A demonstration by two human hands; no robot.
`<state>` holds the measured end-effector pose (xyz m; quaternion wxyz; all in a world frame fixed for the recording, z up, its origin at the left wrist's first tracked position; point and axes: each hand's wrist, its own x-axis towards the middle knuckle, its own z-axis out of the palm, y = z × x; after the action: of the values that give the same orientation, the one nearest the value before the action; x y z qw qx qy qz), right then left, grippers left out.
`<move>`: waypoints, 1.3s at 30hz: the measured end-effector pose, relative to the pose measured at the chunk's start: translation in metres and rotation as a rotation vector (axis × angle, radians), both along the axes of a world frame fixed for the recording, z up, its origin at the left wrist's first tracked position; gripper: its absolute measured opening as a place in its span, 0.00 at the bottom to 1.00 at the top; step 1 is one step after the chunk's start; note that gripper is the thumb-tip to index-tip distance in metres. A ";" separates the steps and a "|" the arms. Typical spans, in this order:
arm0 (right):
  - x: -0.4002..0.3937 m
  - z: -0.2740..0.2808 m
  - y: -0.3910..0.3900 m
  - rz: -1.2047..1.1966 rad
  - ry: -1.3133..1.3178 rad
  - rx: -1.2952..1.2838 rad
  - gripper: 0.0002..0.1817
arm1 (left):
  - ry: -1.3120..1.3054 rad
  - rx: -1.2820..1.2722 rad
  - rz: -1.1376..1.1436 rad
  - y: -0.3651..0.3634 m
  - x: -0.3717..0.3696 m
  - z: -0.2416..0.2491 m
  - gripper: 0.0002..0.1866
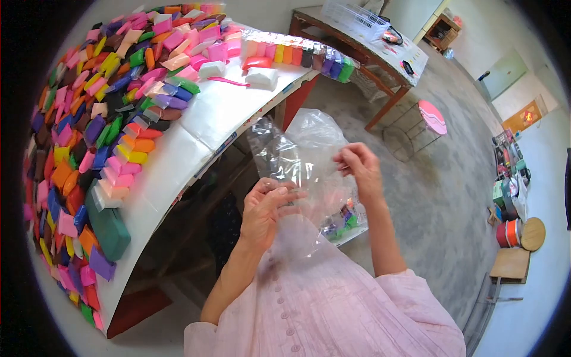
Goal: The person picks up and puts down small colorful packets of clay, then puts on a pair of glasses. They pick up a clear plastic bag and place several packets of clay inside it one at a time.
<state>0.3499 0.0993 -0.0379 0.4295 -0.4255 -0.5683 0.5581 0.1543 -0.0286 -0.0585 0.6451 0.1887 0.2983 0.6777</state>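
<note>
A clear plastic bag (286, 159) hangs in front of my body, thin and crinkled. My left hand (263, 209) pinches its lower left side between thumb and fingers. On the other side, my right hand (361, 169) has thumb and fingertips pressed together at the film's right edge. Behind the film a whitish translucent bag (318, 128) stands beside the table. Below it, small colourful packets (348, 221) show through or beside the plastic; their exact place is hard to make out.
Many wrapped coloured clay-like packs (113, 128) cover the left of the white table (205, 122). A sorted row of packs (291, 53) runs along its far end, near a pink plastic tool (231, 81). A pink-topped stool (432, 117) and a wooden table (364, 66) stand beyond.
</note>
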 end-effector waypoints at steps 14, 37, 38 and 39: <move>-0.011 0.012 -0.065 0.082 -0.687 0.948 0.06 | 0.002 0.099 0.059 -0.007 0.011 -0.002 0.03; -0.001 -0.010 -0.082 0.097 -0.650 0.708 0.06 | 0.210 -0.053 0.186 -0.019 0.026 -0.015 0.25; -0.001 -0.009 -0.083 0.084 -0.615 0.653 0.06 | 0.215 -0.047 0.185 -0.019 0.025 -0.015 0.25; -0.001 -0.008 -0.083 0.071 -0.580 0.598 0.06 | 0.219 -0.041 0.184 -0.019 0.024 -0.015 0.25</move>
<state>0.3488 0.0163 -0.0460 0.3368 -0.4015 -0.8171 0.2401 0.1786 -0.0476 -0.0734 0.5477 0.2201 0.3968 0.7029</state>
